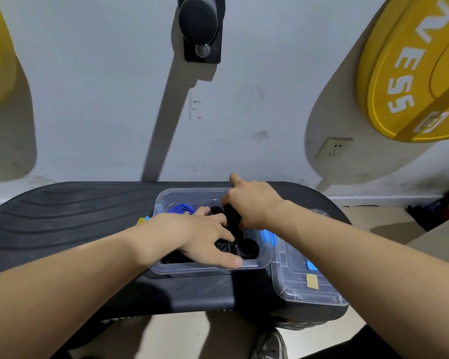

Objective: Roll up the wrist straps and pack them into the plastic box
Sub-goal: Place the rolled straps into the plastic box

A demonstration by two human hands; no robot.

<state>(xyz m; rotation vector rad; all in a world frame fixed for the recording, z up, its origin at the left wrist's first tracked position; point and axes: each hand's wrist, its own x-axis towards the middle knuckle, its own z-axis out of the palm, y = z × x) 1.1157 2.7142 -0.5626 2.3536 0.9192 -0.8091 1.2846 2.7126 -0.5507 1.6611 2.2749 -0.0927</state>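
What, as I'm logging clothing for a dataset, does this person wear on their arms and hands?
Nothing that shows. The left forearm and right forearm are bare, with no sleeve in view up to the picture's edge. The left hand and right hand are ungloved. No watch, bracelet or ring can be seen on either.

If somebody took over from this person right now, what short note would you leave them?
Left hand: open, flat inside the box, pressing on the black straps.
Right hand: grips a black roll in the box.
Things: a blue strap sits at the box's far left; the lid lies to the right on the bench.
Done: several straps packed.
Left: seat the held roll. No loose straps show outside the box.
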